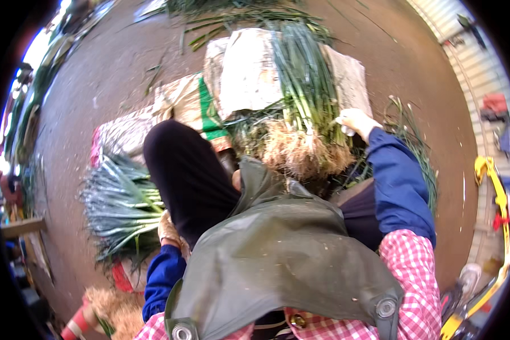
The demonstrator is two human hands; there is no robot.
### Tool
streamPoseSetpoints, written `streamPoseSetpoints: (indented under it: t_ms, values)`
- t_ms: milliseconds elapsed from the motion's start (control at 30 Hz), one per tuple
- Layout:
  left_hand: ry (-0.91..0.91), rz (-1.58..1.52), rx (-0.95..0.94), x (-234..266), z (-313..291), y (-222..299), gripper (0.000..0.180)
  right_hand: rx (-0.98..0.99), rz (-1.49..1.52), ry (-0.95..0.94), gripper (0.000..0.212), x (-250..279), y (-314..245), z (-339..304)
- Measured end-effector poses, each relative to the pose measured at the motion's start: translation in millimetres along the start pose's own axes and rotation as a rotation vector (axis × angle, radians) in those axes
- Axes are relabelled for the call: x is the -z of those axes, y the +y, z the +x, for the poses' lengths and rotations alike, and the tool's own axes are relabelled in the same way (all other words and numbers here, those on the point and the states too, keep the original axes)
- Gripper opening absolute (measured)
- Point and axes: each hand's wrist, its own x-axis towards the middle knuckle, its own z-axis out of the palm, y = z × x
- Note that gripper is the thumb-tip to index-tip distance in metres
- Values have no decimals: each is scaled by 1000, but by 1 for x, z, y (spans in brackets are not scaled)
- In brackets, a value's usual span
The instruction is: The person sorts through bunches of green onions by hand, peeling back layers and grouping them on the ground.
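A thick bundle of long green onions [306,73] lies in front of me, its leaves pointing away and its tangled, pale brown roots [303,152] toward my lap. At the bundle's right edge is my right hand [357,122] in a whitish glove. Its fingers are drawn together; what they hold, if anything, is too small to make out. My left hand [167,228], also gloved, is low beside my left knee, at the pale stem ends of a second pile of green onions [122,201]. The knee and sleeve partly hide its fingers.
Whitish woven sacks [249,71] lie under and beside the bundle; one sack has a green stripe [209,110]. Loose leaves [411,133] are scattered on the brown floor to the right. More roots [116,309] show at lower left, and a yellow metal frame [501,198] stands far right.
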Motion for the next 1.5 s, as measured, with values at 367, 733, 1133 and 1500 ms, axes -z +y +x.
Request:
streamPoseSetpoints:
  t_ms: [367, 733, 1133, 1500]
  values:
    - [262, 154, -97, -1, -36, 27, 33, -331, -372, 273, 38, -107, -66, 31]
    - [236, 716, 114, 29, -94, 95, 31, 177, 1159, 445, 21, -34, -42, 54]
    - [-439, 477, -1049, -375, -143, 63, 39, 32, 1092, 418, 12, -108, -21, 41]
    - [-648, 283, 258, -385, 3, -121, 26, 63, 911, 292, 28, -140, -73, -25]
